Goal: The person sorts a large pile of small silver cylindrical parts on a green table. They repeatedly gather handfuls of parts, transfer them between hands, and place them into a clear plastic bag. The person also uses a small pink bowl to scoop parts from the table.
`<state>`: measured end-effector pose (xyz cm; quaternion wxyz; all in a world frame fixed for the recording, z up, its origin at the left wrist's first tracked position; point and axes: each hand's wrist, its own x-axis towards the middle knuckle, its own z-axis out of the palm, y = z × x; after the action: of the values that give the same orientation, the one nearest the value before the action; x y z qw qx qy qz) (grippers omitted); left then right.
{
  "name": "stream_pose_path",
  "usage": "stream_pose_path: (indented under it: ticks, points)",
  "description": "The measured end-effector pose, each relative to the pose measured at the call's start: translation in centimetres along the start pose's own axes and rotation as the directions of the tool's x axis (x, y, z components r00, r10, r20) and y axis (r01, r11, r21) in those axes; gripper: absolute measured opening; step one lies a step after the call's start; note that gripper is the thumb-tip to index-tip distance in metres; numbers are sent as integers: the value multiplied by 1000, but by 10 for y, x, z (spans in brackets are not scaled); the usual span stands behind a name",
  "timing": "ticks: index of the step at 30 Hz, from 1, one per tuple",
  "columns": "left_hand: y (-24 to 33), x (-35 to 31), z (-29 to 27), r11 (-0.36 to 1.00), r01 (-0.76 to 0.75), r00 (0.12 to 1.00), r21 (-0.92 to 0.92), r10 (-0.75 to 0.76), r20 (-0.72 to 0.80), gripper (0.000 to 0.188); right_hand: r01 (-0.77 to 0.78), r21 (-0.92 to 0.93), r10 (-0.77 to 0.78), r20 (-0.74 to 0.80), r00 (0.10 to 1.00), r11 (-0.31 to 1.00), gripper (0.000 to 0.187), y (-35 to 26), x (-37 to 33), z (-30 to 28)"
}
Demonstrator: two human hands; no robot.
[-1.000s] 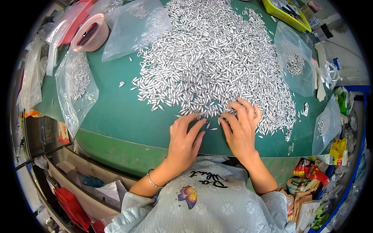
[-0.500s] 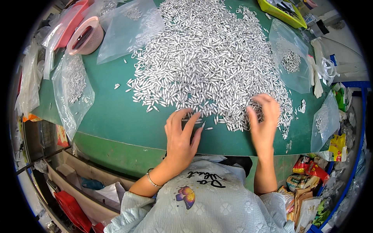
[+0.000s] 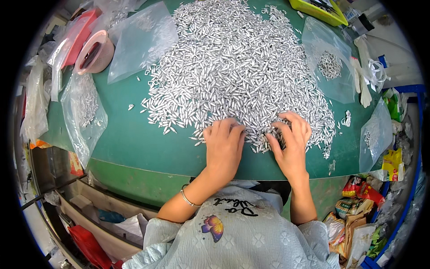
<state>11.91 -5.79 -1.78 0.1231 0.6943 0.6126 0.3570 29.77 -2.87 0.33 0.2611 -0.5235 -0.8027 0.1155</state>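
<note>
A broad pile of small silver pieces [image 3: 233, 58], tapered at the ends and metallic in look, covers the middle of the green table [image 3: 130, 139]. My left hand [image 3: 225, 145] is at the pile's near edge, its fingers bent down and drawn together with the thumb. Whatever lies between those fingertips is hidden. To its right, my right hand [image 3: 291, 145] rests over the near right part of the pile. Its fingers are curved and spread, thumb apart from them, with loose pieces beneath.
Clear plastic bags with small metal parts lie left [image 3: 85, 112] and right [image 3: 329, 67] of the pile. A pink basket [image 3: 101, 56] is at the far left, a yellow-green tray [image 3: 318, 11] at the far right. Below the table's left front is an open drawer [image 3: 98, 219].
My left hand has moved right and its fingers have drawn together. My right hand has shifted left, toward it. The view has tilted slightly.
</note>
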Motion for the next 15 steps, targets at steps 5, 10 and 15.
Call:
stream_pose_path:
  ticks: [5,10,15]
  points:
    - [-10,6,-7,997,-68,998,30,67,7,21,-43,-4,42,-92,995,999,28,7,-1,-3]
    - [-7,15,-16,993,-96,988,70,87,128,21,-55,-2,53,-196,979,999,27,19,0,-7]
    - [-6,17,-14,993,-101,985,58,92,145,21,-63,-12,61,-164,985,998,18,20,2,-8]
